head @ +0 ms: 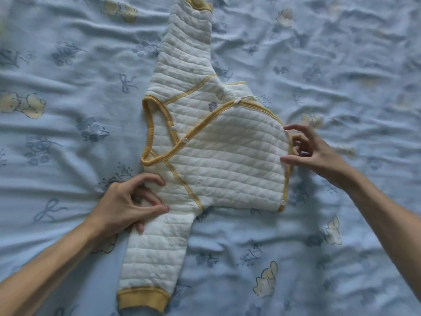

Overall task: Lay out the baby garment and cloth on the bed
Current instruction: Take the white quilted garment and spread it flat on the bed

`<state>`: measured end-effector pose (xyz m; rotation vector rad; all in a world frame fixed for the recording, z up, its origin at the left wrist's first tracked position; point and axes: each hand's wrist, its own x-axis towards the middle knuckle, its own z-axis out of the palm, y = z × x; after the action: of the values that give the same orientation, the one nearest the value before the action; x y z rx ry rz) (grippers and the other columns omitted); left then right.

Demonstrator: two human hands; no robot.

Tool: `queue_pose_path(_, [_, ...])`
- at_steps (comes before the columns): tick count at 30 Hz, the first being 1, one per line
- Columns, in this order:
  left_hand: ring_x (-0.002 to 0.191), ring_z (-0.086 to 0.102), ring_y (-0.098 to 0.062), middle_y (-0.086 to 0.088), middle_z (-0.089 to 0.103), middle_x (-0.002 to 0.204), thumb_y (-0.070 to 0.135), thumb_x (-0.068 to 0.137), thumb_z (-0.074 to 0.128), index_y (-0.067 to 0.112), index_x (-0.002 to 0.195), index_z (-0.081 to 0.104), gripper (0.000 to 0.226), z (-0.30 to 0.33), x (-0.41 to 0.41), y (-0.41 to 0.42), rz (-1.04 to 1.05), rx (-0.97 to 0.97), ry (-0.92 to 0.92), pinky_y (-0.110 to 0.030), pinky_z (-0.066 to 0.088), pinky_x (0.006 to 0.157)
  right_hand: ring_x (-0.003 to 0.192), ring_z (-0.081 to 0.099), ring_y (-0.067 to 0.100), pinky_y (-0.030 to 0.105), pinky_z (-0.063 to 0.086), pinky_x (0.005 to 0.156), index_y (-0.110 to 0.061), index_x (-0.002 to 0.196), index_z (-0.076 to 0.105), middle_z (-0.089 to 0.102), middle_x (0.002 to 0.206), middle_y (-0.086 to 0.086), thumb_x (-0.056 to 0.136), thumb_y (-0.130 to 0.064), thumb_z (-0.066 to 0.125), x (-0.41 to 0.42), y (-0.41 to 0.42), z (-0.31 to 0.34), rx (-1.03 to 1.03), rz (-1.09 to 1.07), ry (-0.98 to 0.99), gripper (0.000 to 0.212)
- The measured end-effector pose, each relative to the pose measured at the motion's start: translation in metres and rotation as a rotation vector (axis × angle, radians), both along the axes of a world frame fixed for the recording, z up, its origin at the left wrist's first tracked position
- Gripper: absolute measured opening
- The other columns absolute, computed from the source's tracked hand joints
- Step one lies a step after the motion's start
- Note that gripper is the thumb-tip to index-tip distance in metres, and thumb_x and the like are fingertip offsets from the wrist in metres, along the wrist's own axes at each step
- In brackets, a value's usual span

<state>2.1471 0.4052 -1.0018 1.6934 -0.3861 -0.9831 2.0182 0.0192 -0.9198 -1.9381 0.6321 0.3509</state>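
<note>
Where it lies spread flat across the middle of the bed (68, 65), the quilted baby jacket (218, 156) shows cream padding, mustard-yellow binding and white snap buttons, its wrap front closed. One sleeve reaches away from the viewer, the other toward the viewer, each ending in a yellow cuff. Bed sheet: pale blue, wrinkled, printed with bows and flowers. Left hand (127, 201): fingers curled, grip pinching the jacket's near shoulder edge. Right hand (312, 151): grip spread, fingertips touching the hem.
</note>
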Motion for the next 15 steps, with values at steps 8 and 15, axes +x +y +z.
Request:
queue_pose_path(8, [0.032,0.056,-0.022,-0.008,0.074,0.069,0.027,0.057,0.082,0.032,0.091,0.068,0.038,0.004,-0.003,-0.005,0.039,-0.014,0.015,-0.026,0.047,0.032,0.076,0.058,0.009,0.018,0.052,0.067,-0.030,0.114,0.060,0.064,0.097,-0.004,0.069,-0.026,0.081,-0.007,-0.006,-0.013,-0.004,-0.079,-0.151,0.050])
queue_pose_path(15, [0.025,0.048,-0.018,-0.010,0.074,0.070,0.040,0.066,0.075,0.026,0.092,0.069,0.030,0.004,-0.004,-0.005,0.063,-0.034,-0.012,-0.017,0.039,0.028,0.069,0.055,-0.004,0.011,0.040,0.064,-0.028,0.089,0.071,0.070,0.088,-0.014,0.079,-0.009,0.074,-0.028,0.029,0.001,-0.328,-0.297,-0.479,0.022])
